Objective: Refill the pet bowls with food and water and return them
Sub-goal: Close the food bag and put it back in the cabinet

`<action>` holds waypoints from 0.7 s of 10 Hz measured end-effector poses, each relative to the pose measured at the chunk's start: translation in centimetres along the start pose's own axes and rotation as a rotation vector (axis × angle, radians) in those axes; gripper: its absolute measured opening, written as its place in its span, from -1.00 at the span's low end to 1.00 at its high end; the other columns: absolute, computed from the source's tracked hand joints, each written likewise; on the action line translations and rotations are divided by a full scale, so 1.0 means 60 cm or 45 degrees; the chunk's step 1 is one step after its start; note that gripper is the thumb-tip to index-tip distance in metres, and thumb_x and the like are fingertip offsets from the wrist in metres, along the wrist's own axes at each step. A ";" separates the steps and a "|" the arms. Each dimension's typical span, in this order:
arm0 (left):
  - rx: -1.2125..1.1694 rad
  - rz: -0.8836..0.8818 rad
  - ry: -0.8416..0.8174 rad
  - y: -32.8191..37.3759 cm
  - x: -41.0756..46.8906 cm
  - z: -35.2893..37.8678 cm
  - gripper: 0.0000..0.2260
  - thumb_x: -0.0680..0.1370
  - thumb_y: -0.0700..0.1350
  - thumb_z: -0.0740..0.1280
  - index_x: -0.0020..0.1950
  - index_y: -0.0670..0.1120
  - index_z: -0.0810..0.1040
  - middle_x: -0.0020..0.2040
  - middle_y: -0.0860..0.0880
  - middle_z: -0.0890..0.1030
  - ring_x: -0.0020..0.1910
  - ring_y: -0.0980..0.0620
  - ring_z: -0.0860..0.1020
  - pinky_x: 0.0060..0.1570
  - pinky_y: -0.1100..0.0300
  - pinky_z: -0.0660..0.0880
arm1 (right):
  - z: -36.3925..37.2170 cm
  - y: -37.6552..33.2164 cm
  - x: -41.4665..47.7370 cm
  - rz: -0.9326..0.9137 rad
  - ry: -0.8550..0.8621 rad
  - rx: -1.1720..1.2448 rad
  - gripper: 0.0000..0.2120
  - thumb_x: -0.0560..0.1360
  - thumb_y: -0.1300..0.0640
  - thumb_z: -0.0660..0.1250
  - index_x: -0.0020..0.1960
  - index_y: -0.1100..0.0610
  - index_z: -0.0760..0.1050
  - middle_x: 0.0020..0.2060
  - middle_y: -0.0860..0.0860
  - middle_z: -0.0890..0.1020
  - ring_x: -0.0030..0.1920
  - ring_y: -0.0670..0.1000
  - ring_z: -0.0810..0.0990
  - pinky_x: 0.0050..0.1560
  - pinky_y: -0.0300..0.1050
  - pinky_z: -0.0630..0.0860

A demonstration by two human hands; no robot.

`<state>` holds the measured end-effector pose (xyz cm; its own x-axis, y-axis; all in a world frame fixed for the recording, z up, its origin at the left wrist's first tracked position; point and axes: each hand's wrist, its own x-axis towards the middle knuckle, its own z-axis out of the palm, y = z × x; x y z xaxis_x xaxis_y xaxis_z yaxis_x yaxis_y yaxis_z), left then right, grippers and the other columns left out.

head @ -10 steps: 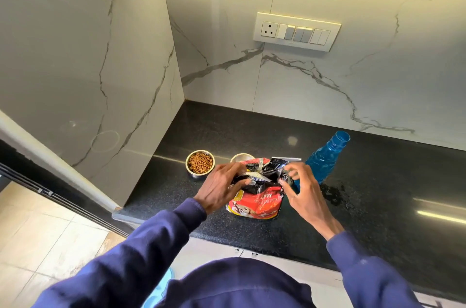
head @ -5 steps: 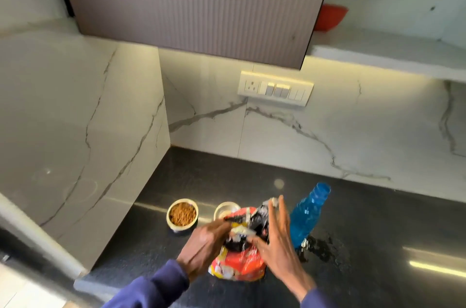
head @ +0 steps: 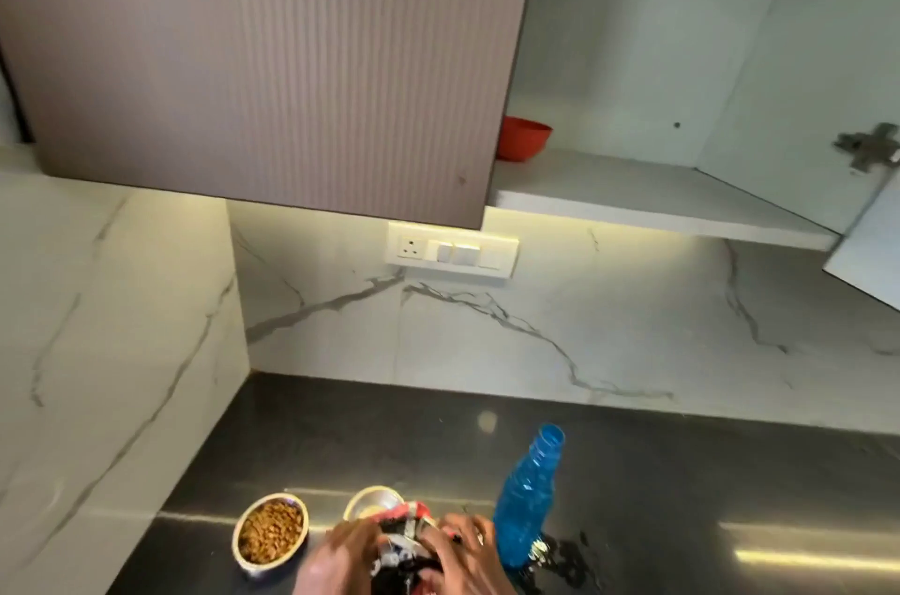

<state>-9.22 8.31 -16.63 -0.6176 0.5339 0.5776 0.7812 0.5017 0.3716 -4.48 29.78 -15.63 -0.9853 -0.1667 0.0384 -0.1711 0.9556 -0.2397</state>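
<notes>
Looking down through the head camera, I find both hands at the bottom edge of the view. The left hand (head: 341, 555) and the right hand (head: 467, 555) are each curled tight on the crumpled top of the pet food bag (head: 404, 541), which sits between them; its foil is red, black and white, and its lower part is cut off by the frame.

Just left of the left hand stands a round steel bowl of kibble (head: 271, 533), heaped with brown pellets. A second steel bowl (head: 372, 499) sits just behind the bag, partly hidden by it; I cannot tell what it holds. Just right of the right hand a translucent blue plastic bottle (head: 528, 497) stands with its mouth open, beside a wet patch (head: 570, 555).

All of this rests on a polished black speckled countertop (head: 682, 497) in a corner. White marble-look wall panels (head: 535, 326) with grey veins rise behind and to the left, carrying a cream switch plate (head: 452, 249). Above hangs a ribbed taupe cabinet door (head: 263, 58). Beside it, an open white cabinet shelf (head: 633, 195) holds a red bowl (head: 525, 139), with a metal hinge (head: 869, 148) on its far side.
</notes>
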 end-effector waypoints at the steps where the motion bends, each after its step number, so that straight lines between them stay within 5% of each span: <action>1: -0.260 -0.727 -0.066 0.029 0.007 -0.001 -0.55 0.58 -0.13 0.45 0.16 0.45 0.46 0.02 0.15 0.76 0.01 0.16 0.72 0.01 0.36 0.51 | -0.009 0.023 -0.033 -0.120 0.094 -0.091 -0.61 0.50 -0.09 0.39 0.31 -0.15 0.45 -0.09 -0.11 0.56 0.03 -0.11 0.46 0.12 -0.12 0.26; 2: -0.095 -0.742 -0.047 0.049 0.015 -0.016 -0.78 0.57 0.00 0.44 0.12 0.22 0.45 -0.12 -0.03 0.76 -0.13 -0.08 0.74 -0.16 0.13 0.53 | -0.021 0.008 -0.026 -0.071 0.034 0.053 -0.76 0.65 0.13 0.19 0.26 -0.05 0.52 -0.03 -0.02 0.44 0.09 -0.02 0.31 0.18 0.01 0.19; 3: 0.134 -0.423 -0.158 0.040 -0.007 -0.027 -0.79 0.59 0.21 0.17 -0.02 0.14 0.51 -0.25 0.17 0.71 -0.29 0.10 0.69 -0.17 0.22 0.47 | -0.022 0.014 -0.016 -0.066 -0.049 0.071 -0.77 0.63 0.18 0.22 0.23 -0.03 0.51 -0.06 -0.04 0.34 0.04 -0.07 0.24 0.19 0.07 0.15; 4: 0.319 -0.213 -0.186 0.034 -0.006 -0.038 -0.78 0.51 0.19 0.19 0.09 0.14 0.40 -0.27 0.20 0.69 -0.38 0.21 0.63 -0.13 0.19 0.27 | -0.022 0.025 -0.008 -0.118 -0.084 -0.012 -0.52 0.58 0.31 0.18 0.39 -0.11 0.30 -0.07 -0.03 0.34 -0.02 -0.02 0.31 0.15 0.12 0.25; 5: 0.438 -0.124 -0.227 0.028 -0.018 -0.034 -0.86 0.57 0.10 0.23 0.10 0.16 0.47 -0.21 0.18 0.66 -0.31 0.17 0.63 -0.10 0.10 0.35 | -0.034 0.031 0.000 -0.169 -0.067 -0.055 -0.43 0.61 0.31 0.17 0.48 -0.19 0.24 -0.13 -0.05 0.33 -0.13 -0.01 0.29 -0.05 -0.02 0.26; 6: 0.473 -0.230 -0.422 0.034 -0.021 -0.045 -0.87 0.63 0.03 0.29 0.10 0.09 0.61 -0.16 0.10 0.66 -0.17 0.05 0.67 -0.04 0.03 0.40 | -0.046 0.036 0.002 -0.203 -0.046 -0.204 -0.75 0.64 0.21 0.23 0.10 -0.14 0.54 -0.23 -0.08 0.32 -0.21 -0.01 0.26 -0.07 0.02 0.29; 7: 0.411 -0.348 -0.493 0.037 -0.018 -0.042 -0.82 0.68 0.02 0.22 0.09 0.03 0.60 -0.05 0.00 0.65 0.00 -0.08 0.64 0.07 -0.08 0.33 | -0.041 0.039 0.000 -0.168 -0.077 -0.254 -0.71 0.61 0.18 0.29 -0.27 -0.03 0.43 -0.31 -0.10 0.30 -0.16 0.01 0.29 -0.05 0.01 0.08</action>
<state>-6.57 7.14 -14.61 -0.8291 0.5355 0.1611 0.5586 0.8065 0.1939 -4.87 32.62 -13.79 -0.9534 -0.3017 -0.0032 -0.3014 0.9527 -0.0397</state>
